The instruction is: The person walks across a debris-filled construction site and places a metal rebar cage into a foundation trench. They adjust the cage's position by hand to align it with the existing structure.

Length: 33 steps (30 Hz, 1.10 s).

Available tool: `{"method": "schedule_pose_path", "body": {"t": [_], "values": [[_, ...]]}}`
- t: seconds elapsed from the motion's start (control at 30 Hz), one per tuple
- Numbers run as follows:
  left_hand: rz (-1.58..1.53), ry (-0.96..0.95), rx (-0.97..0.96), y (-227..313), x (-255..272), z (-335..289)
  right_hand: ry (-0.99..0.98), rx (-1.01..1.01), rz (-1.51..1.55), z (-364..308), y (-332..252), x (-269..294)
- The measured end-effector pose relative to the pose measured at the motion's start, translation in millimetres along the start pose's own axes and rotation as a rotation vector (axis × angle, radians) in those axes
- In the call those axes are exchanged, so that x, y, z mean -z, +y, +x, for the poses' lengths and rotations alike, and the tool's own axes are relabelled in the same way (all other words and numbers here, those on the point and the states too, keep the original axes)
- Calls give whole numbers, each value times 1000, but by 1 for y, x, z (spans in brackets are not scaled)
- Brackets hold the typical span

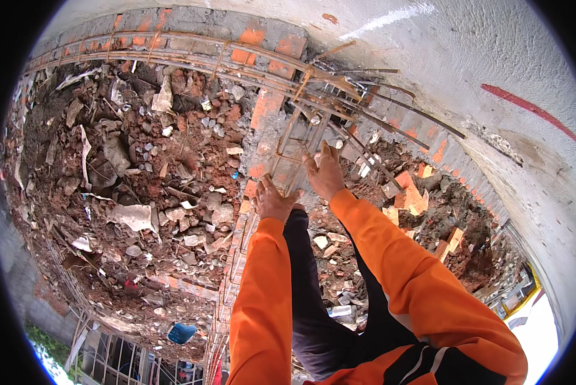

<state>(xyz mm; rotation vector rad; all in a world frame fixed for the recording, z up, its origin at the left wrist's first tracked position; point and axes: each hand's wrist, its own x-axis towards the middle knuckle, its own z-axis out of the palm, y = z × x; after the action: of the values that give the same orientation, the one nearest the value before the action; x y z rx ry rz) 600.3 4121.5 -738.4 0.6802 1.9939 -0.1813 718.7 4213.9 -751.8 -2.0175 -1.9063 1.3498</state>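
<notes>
A narrow cage of rusty rebar [292, 128] lies along the top of a brick and concrete footing in front of me. My left hand [275, 200] is closed around its near left side, with the thumb toward the middle. Slightly farther off, my right hand [325, 172] grips the right side of the same cage with bent fingers. Beyond my hands, the cage's far end meets a longer rebar cage [172, 34] that runs along the wall. Bars cross and overlap at that corner, and their ties are too small to make out. My palms hide parts of the bars.
Loose bar ends [445, 127] stick out toward the plastered wall [493, 58] at right. Rubble and soil [166, 141] fill the pit at left. Broken bricks [411, 196] lie in the right pit. A blue scoop-like object [181, 333] sits at lower left.
</notes>
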Motion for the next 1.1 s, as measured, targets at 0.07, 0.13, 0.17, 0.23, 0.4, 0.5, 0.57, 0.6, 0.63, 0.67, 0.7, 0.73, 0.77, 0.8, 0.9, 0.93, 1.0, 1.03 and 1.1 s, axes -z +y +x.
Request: {"method": "schedule_pose_path", "body": {"t": [0.07, 0.13, 0.17, 0.23, 0.4, 0.5, 0.57, 0.6, 0.63, 0.67, 0.7, 0.73, 0.77, 0.8, 0.9, 0.93, 1.0, 1.03, 1.1], "values": [[52, 3, 4, 2, -3, 1, 93, -78, -105, 20, 2, -18], [27, 5, -12, -3, -7, 2, -90, -268, 281, 41, 13, -12], [-28, 29, -16, -5, -8, 3, -178, -356, 472, 48, 17, -9], [-34, 26, -24, -7, -9, 5, -130, -374, 802, 49, 20, -14], [-119, -42, -17, -2, -4, 10, -47, -307, 890, 44, 40, -29], [-131, -68, -8, -19, -14, 5, -57, -320, 798, 41, 30, -29], [-207, -49, -51, -10, -6, 16, -21, -212, 883, 50, 34, -30], [-174, -5, -58, -7, -5, 14, -30, -235, 837, 48, 36, -30], [-141, 39, -53, -11, -10, 6, -50, -265, 792, 42, 31, -29], [-107, 83, -47, -15, -13, 2, -70, -295, 746, 38, 26, -28], [-190, 116, -56, -19, -17, 8, -87, -349, 702, 45, 20, -27], [-182, 109, -52, -18, -16, 9, -108, -351, 692, 47, 20, -25], [-174, 102, -48, -18, -16, 9, -129, -354, 681, 49, 20, -23], [-167, 96, -42, -18, -16, 9, -152, -357, 670, 51, 20, -22], [-246, -18, -49, -10, 2, 5, -163, -439, 856, 53, 12, -16], [-241, 18, -62, -12, 1, 5, -172, -475, 893, 52, 6, -16], [-229, 90, -87, -15, -5, 5, -124, -445, 852, 53, 7, -25], [-233, 70, -77, -13, -4, 4, -94, -431, 829, 53, 11, -28], [-243, 29, -60, -10, 0, 5, -93, -377, 869, 52, 20, -30]]}}
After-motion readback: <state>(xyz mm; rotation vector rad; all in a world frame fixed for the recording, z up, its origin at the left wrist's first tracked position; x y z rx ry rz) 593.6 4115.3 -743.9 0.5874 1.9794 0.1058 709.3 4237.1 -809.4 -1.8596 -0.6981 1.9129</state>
